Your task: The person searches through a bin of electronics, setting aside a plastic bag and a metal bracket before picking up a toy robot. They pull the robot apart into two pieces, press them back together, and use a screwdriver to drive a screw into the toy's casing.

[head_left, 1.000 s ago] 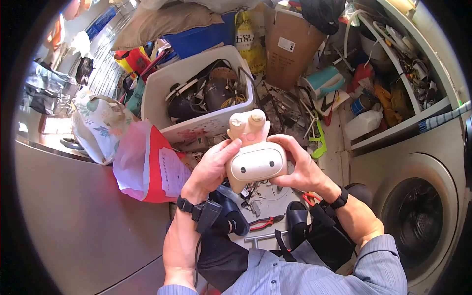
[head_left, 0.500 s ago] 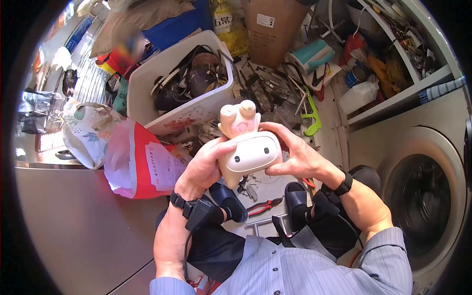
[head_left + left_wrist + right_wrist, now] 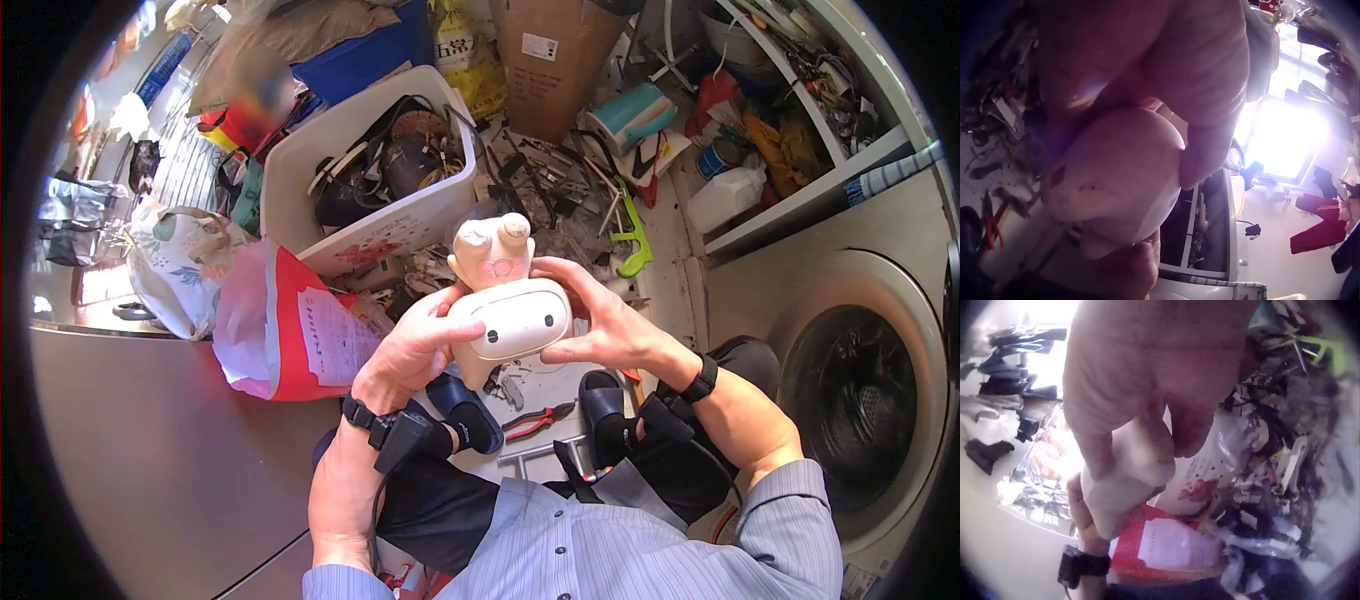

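Both hands hold up a cream plastic toy-like figure [image 3: 522, 320] above the floor, in front of the lap. Its oval front panel has two dark oval spots, and two round stubs with a pinkish patch below them rise at the top. The left hand [image 3: 418, 338] grips one side with the thumb lying on the panel's edge. On the other side the right hand [image 3: 612, 318] holds it between thumb and fingers. Smooth rounded shell [image 3: 1125, 169] fills the middle of the left wrist view, a small dark mark on it. The right wrist view shows fingers over the pale body [image 3: 1125, 478].
Red-handled pliers [image 3: 540, 422] lie on the floor between the slippered feet. Beyond the hands stands a white bin [image 3: 400, 222] of cables and parts, beside a red and white bag [image 3: 300, 335]. Scattered scrap covers the floor behind; a washing machine [image 3: 775, 300] stands at right.
The head view has shifted and tilted, so the surroundings moved within it. The figure stays in both hands with nearly the same hold, turned only slightly.
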### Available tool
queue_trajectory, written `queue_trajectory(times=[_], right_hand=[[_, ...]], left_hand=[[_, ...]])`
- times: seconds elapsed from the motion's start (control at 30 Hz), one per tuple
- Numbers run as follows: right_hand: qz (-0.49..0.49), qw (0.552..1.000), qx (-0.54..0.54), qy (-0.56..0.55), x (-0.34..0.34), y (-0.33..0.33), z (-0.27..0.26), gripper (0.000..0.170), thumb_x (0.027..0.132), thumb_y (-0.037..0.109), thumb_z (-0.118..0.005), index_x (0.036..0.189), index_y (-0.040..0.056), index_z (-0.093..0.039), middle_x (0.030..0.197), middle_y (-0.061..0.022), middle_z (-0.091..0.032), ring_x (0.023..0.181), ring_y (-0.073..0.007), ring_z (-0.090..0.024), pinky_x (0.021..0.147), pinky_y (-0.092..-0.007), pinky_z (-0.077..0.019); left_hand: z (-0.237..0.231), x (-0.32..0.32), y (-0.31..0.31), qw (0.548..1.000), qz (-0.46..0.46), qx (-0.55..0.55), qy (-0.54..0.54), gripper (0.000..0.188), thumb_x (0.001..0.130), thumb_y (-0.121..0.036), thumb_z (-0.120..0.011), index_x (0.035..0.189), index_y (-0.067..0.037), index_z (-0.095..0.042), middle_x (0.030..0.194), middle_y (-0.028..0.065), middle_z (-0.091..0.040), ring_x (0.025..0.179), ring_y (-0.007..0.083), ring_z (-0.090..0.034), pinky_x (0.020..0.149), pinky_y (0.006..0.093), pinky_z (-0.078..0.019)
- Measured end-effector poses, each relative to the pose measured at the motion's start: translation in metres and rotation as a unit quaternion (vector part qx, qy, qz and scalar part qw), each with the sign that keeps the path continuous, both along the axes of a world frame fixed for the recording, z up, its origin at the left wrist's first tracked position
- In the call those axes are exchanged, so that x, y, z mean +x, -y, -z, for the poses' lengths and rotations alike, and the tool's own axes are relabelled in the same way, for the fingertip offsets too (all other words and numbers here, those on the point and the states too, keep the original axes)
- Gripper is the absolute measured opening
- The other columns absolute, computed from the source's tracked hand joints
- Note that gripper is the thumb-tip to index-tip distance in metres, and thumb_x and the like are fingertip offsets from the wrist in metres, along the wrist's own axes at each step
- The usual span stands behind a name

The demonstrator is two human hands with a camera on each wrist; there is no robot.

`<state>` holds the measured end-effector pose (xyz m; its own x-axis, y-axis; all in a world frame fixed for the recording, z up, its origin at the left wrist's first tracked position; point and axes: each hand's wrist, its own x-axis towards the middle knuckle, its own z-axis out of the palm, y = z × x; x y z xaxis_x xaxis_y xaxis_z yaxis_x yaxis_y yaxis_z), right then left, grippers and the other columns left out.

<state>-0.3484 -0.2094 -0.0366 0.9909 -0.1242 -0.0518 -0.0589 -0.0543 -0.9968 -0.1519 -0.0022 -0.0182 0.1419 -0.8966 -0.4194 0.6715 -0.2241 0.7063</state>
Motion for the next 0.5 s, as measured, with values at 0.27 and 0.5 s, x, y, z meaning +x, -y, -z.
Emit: queue_trajectory(times=[0.27, 0.5], right_hand=[[0.027, 0.988, 0.102, -0.114, 0.003, 0.003, -0.005, 0.102, 0.088, 0.044, -0.086, 0.161, 0.0014, -0.029, 0.150, -0.0217, -0.055, 0.141, -0.0287, -0.053, 0.121, -0.0421, -0.0399], [0.068, 0.989, 0.090, -0.098, 0.005, 0.006, -0.016, 0.091, 0.089, 0.034, -0.086, 0.158, 0.0018, -0.036, 0.143, -0.0169, -0.059, 0.133, -0.0245, -0.058, 0.116, -0.0414, -0.0443]], left_hand=[[0.003, -0.005, -0.002, 0.998, 0.013, 0.012, 0.057, 0.083, 0.081, -0.017, -0.088, 0.149, 0.005, -0.048, 0.141, 0.0147, -0.063, 0.130, 0.0238, -0.060, 0.113, 0.0375, -0.0463], [-0.004, -0.016, 0.005, 0.970, 0.049, 0.063, 0.229, 0.081, 0.077, -0.016, -0.086, 0.149, 0.000, -0.052, 0.139, 0.0109, -0.064, 0.128, 0.0202, -0.061, 0.113, 0.0363, -0.0462]])
